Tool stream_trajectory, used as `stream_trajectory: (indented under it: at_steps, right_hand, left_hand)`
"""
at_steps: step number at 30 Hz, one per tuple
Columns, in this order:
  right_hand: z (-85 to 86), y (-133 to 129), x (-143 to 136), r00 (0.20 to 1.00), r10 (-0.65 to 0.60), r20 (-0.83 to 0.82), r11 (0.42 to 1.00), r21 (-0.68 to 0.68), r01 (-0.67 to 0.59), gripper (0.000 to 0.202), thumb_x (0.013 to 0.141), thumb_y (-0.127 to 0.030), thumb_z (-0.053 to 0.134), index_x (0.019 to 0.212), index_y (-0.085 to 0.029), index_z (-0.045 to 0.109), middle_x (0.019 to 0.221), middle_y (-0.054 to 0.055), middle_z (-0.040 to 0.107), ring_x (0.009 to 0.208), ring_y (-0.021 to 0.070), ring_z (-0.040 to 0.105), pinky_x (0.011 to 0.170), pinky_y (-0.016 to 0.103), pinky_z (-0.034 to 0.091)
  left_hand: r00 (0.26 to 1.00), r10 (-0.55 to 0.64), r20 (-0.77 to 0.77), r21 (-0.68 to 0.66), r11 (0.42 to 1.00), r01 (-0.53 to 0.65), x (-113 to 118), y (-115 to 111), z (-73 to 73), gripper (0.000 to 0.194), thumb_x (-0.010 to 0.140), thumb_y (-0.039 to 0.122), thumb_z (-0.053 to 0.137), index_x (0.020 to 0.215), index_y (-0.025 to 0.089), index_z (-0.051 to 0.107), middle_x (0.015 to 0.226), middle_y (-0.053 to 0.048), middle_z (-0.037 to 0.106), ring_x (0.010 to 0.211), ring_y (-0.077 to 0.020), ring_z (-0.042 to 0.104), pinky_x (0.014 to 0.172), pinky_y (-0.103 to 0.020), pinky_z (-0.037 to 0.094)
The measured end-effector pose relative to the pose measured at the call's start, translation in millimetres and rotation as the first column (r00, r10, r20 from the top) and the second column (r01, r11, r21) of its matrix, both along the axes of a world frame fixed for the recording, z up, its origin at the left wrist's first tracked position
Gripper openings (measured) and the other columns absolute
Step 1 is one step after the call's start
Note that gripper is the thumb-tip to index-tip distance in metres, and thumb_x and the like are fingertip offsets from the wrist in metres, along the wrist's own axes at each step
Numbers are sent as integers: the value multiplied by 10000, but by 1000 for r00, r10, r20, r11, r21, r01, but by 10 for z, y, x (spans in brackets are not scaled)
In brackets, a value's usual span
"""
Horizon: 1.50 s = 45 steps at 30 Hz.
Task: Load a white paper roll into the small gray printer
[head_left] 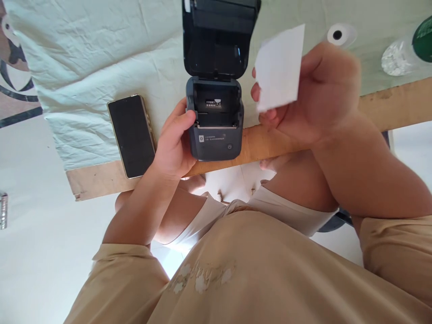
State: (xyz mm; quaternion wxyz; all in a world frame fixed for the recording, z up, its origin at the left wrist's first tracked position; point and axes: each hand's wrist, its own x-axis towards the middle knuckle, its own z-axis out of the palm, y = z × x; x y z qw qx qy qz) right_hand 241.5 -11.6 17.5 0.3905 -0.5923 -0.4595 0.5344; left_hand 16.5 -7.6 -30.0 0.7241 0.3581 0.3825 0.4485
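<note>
A small dark printer (216,143) is held at the table's front edge by my left hand (176,143), whose thumb presses on its left side. Its black lid (216,45) stands wide open, and the compartment shows a label inside but no roll. To the right of the printer, my right hand (317,92) holds a piece of white paper (281,67) up between thumb and fingers, apart from the printer. The fingertips are partly hidden behind the paper.
A phone (131,136) with a dark screen lies left of my left hand. A white paper roll (336,34) lies beyond my right hand. A clear bottle with a green part (422,40) is at the far right. Pale cloth (84,81) covers the wooden table (97,180).
</note>
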Motion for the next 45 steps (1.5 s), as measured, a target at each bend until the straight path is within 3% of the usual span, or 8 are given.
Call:
stream_trajectory:
  at_steps: [6,9,13,21,27,33,40,45]
  right_hand:
    - [-191,-70,20,1000,-26,-14,998,63,27,268,840,-446,711,937,-255,549,848,-9,564,667,128,519,605,296,487]
    - [-225,-119,40,964,8,266,975,213,-67,242,860,-376,752,889,-254,546,885,9,590,873,184,589,843,361,535]
    - [-234,-112,86,791,-35,610,887,383,-256,210,889,-418,710,951,-285,559,1022,37,665,1088,268,622,977,449,536]
    - [-258,-76,140,652,-22,758,931,254,-263,417,826,-339,713,1215,-322,563,1149,53,724,1070,332,707,979,514,541]
    - [-88,-72,400,640,-507,577,677,726,-118,280,948,-353,578,1194,-239,647,1211,126,726,1179,296,693,1037,479,536]
    - [-283,106,605,572,-345,744,878,471,-84,580,872,-227,683,1439,-141,598,1499,220,614,1396,383,575,1234,602,400]
    - [-133,109,639,389,-512,766,846,528,74,534,808,-189,714,1335,-113,666,1424,240,625,1401,387,544,1169,535,443]
    - [-94,158,652,395,-216,893,960,122,251,575,844,-208,795,1401,-179,657,1504,220,571,1322,354,632,1132,546,451]
  left_hand:
    - [998,18,58,-25,1000,-16,-32,32,-55,307,956,506,715,1011,206,752,956,-55,795,1285,-338,746,1044,-462,659]
    - [998,47,32,-21,999,-47,-11,21,-45,253,974,444,676,998,209,766,946,-39,777,1278,-316,761,1004,-434,678]
    - [999,41,5,-1,999,-41,-1,14,-45,254,981,441,663,1009,213,772,968,-45,778,1342,-334,736,1012,-436,680]
    - [1000,2,20,3,1000,-2,-23,9,-13,253,975,457,691,1012,216,757,991,-41,800,1375,-323,721,1120,-423,638]
    - [999,26,24,-44,999,-25,-11,-6,32,244,950,439,711,1043,221,770,955,-23,787,874,-190,785,731,-272,655]
    - [998,29,54,-80,996,-25,-9,7,51,251,898,413,718,1027,205,771,927,-26,770,733,-166,724,643,-279,607]
    - [1000,-17,-13,-30,999,16,-38,-11,32,277,954,480,714,1094,242,738,1022,-40,796,990,-247,791,750,-315,632]
    - [1000,-2,-10,-37,999,1,-22,-20,54,281,942,480,733,1073,232,745,998,-34,797,963,-242,797,726,-315,633]
